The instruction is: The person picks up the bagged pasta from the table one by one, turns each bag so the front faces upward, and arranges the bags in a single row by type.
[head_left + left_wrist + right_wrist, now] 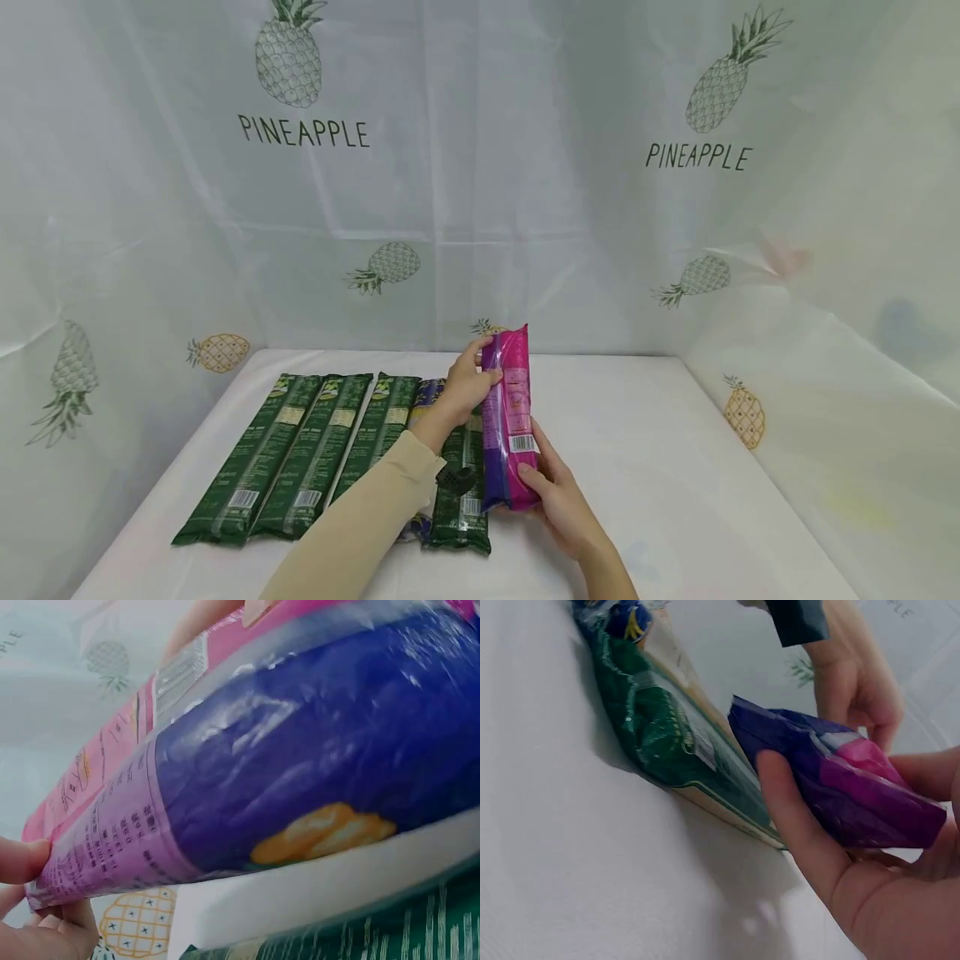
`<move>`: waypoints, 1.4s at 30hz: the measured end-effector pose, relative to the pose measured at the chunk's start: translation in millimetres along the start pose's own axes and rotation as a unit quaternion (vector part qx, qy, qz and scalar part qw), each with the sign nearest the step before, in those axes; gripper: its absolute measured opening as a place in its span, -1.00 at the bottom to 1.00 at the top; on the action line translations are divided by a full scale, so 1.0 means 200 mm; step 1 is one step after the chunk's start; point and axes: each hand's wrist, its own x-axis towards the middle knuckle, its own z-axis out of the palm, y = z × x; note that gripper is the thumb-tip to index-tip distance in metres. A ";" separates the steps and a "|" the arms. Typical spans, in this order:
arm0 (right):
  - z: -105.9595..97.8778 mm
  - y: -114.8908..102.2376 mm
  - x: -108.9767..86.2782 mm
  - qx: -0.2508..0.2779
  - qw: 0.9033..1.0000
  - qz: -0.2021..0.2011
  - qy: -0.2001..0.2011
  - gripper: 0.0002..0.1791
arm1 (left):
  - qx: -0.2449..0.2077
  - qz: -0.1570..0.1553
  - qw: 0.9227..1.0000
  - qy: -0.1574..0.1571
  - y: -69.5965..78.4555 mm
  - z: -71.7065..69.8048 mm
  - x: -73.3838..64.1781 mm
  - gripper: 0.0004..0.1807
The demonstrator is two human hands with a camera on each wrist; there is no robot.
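A long pink and purple plastic packet (514, 417) is held up off the table, tilted, its barcode side toward the head camera. My left hand (467, 383) grips its upper end, thumb on the near face. At the lower end my right hand (558, 500) holds it, with the thumb on the front and fingers behind. In the left wrist view the packet (300, 765) shows a dark blue side with an orange picture. The right wrist view shows its folded purple end (840, 780) between the right hand's thumb and fingers. What the packet contains is hidden.
Several long green packets (251, 458) lie side by side on the white table (675, 467), left of the held packet. A blue and yellow packet (426, 393) lies among them, partly covered by the left arm. A pineapple-print cloth (510, 183) hangs behind.
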 end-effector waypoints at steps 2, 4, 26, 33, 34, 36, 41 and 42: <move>0.00 0.01 0.00 -0.018 1.000 -0.012 0.010 -0.16 | 0.013 0.002 1.000 -0.006 -0.01 0.01 0.00 -0.29; 0.01 0.02 0.00 -0.036 0.999 -0.022 0.024 -0.15 | 0.026 0.007 1.000 -0.011 -0.02 0.01 0.00 -0.29; 0.06 0.03 0.02 -0.126 0.984 -0.101 0.079 -0.07 | 0.210 0.077 0.975 0.003 0.02 0.03 -0.07 0.03; 0.06 0.03 0.01 -0.131 0.983 -0.099 0.082 -0.08 | 0.198 0.106 0.974 0.012 0.00 0.05 -0.06 -0.02; 0.06 0.02 0.01 -0.132 0.983 -0.098 0.084 -0.08 | 0.198 0.110 0.974 0.013 -0.01 0.05 -0.06 -0.04; 0.07 0.01 0.00 -0.134 0.983 -0.095 0.087 -0.11 | 0.192 0.114 0.975 0.014 -0.02 0.05 -0.05 -0.10; 0.06 -0.01 -0.01 -0.135 0.984 -0.072 0.089 -0.21 | 0.154 0.110 0.982 0.014 -0.05 0.04 -0.03 -0.22; 0.06 -0.02 -0.01 -0.132 0.985 -0.067 0.086 -0.23 | 0.145 0.108 0.983 0.013 -0.05 0.04 -0.03 -0.24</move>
